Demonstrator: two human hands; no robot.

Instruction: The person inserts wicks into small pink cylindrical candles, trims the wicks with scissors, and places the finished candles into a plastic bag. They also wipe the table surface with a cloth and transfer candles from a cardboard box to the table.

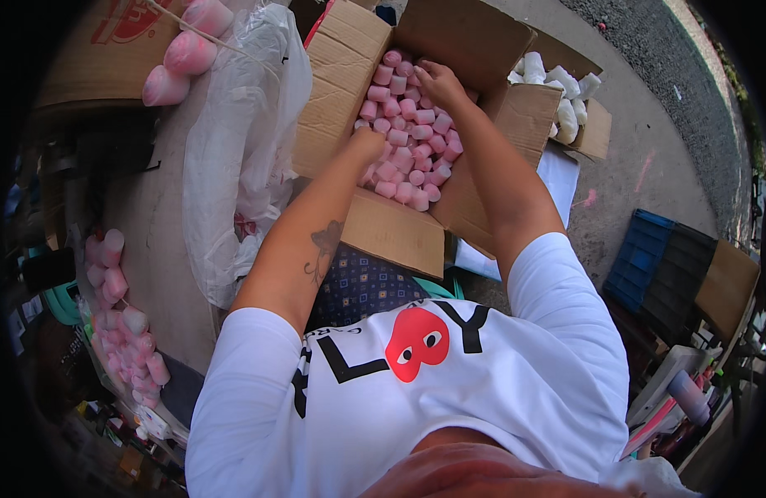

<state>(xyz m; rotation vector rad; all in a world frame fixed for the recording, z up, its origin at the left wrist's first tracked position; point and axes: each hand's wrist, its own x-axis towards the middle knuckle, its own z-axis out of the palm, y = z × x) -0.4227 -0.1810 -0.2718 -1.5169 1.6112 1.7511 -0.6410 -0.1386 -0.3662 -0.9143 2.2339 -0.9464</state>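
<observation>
An open cardboard box [391,228] in front of me is filled with several small pink cups [412,158], packed tightly. My left hand [368,143] reaches into the box at its left side, its fingers down among the pink cups and mostly hidden. My right hand [437,81] is at the far side of the box with its fingers curled on the top cups. Whether either hand has a cup fully in its grip is hidden.
A crumpled clear plastic bag [238,141] lies left of the box. More pink cups [184,50] sit at the top left and in a bag [121,332] at the lower left. A second box with white cups [565,104] stands at the right, a blue crate [644,257] beyond it.
</observation>
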